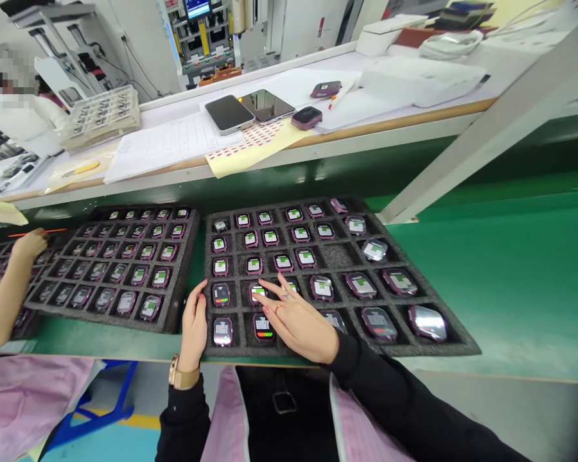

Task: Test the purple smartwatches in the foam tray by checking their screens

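A dark foam tray (337, 257) lies on the green bench before me, with smartwatch bodies in its compartments, many screens lit in white and green. My right hand (298, 317) reaches over the lower left part of it, fingers spread. Its fingertips are at or just above a lit smartwatch (258, 293) in the second column; contact is hard to tell. Below that is another smartwatch (262, 326) with a dotted screen and an orange-green strip. My left hand (194, 324) rests along the tray's left side, fingers stretched out, holding nothing. Parts of some watches are hidden under my right hand.
A second tray of watches (118, 273) sits to the left, and a co-worker's hand (29, 247) is beyond it. On the shelf above lie a phone (229, 114), papers (149, 144) and two loose watches. A slanted metal post (467, 138) stands at right.
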A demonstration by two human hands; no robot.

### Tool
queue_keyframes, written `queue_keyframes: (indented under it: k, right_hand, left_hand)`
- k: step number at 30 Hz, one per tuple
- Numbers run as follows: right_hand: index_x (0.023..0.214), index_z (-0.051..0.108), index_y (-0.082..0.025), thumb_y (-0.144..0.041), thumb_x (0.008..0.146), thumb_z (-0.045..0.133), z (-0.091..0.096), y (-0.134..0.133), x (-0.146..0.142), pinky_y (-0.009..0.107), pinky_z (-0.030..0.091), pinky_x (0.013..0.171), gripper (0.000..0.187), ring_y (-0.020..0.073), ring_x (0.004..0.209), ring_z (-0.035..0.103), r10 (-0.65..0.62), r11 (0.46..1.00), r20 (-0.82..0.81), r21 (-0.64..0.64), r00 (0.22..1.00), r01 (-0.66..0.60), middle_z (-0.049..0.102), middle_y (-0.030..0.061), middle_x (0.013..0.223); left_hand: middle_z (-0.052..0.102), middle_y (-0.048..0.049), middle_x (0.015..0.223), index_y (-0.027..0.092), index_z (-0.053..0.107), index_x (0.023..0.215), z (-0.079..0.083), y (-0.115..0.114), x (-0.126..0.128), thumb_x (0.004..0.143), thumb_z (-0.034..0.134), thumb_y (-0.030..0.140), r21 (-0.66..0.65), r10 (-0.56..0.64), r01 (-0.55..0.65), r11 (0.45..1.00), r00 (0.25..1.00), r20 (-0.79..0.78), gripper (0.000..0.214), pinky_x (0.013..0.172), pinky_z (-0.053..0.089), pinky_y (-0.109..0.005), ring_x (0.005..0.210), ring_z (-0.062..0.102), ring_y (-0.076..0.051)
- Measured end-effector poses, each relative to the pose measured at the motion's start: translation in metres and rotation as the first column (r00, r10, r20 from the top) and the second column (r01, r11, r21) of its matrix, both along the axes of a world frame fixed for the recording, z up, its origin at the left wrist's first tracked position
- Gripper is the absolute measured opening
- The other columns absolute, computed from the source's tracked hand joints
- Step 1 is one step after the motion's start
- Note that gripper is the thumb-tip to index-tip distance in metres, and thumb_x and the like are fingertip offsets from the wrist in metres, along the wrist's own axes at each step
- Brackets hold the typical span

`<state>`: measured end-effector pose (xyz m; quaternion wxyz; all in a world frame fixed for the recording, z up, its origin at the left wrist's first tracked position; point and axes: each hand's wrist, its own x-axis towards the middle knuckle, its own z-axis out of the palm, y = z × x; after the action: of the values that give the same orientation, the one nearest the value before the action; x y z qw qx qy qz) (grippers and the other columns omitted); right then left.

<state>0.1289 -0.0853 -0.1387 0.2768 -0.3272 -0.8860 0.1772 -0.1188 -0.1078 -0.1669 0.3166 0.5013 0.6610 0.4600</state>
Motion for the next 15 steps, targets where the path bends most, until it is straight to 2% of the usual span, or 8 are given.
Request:
queue_keyframes:
  k: [4,8,11,15]
  right_hand:
    - [0.129,0.065,-0.007,-0.016,0.108,0.028,0.001,-0.003,0.015,0.072,0.027,0.118,0.044,0.0323,0.136,0.049,-0.060,0.998,-0.073,-0.022,0.996,0.058,0.069,0.0148,0.126]
    - [0.127,0.067,-0.009,-0.020,0.109,0.030,-0.002,-0.007,0.038,0.076,0.023,0.117,0.042,0.0330,0.135,0.051,-0.170,0.985,-0.100,-0.038,0.980,0.167,0.066,0.0163,0.130]
    - [0.125,0.069,-0.010,-0.021,0.109,0.031,-0.005,-0.010,0.050,0.074,0.025,0.118,0.042,0.0328,0.134,0.052,-0.227,0.974,-0.096,-0.040,0.969,0.224,0.065,0.0163,0.131]
    - [0.128,0.068,-0.013,-0.021,0.109,0.032,-0.005,-0.011,0.054,0.070,0.024,0.120,0.042,0.0310,0.135,0.051,-0.245,0.969,-0.089,-0.042,0.965,0.242,0.064,0.0144,0.134]
  left_hand:
    - [0.061,-0.0075,0.140,0.023,0.063,0.127,0.000,0.000,0.000,0.102,0.044,0.044,0.001,0.002,-0.002,1.000,1.000,0.009,0.038,0.117,0.041,-0.041,0.133,0.055,-0.024]
    - [0.061,-0.0075,0.140,0.023,0.063,0.127,-0.001,0.001,-0.001,0.101,0.045,0.041,0.003,-0.001,0.001,1.000,1.000,0.011,0.036,0.117,0.041,-0.041,0.133,0.055,-0.024]
    - [0.061,-0.0074,0.140,0.023,0.063,0.127,-0.001,0.001,-0.001,0.101,0.045,0.041,0.008,-0.004,0.004,1.000,1.000,0.007,0.036,0.117,0.040,-0.041,0.133,0.054,-0.024]
    - [0.061,-0.0073,0.141,0.023,0.063,0.127,-0.001,0.001,-0.001,0.101,0.045,0.041,0.010,-0.010,0.010,1.000,1.000,0.004,0.036,0.117,0.040,-0.041,0.134,0.054,-0.024]
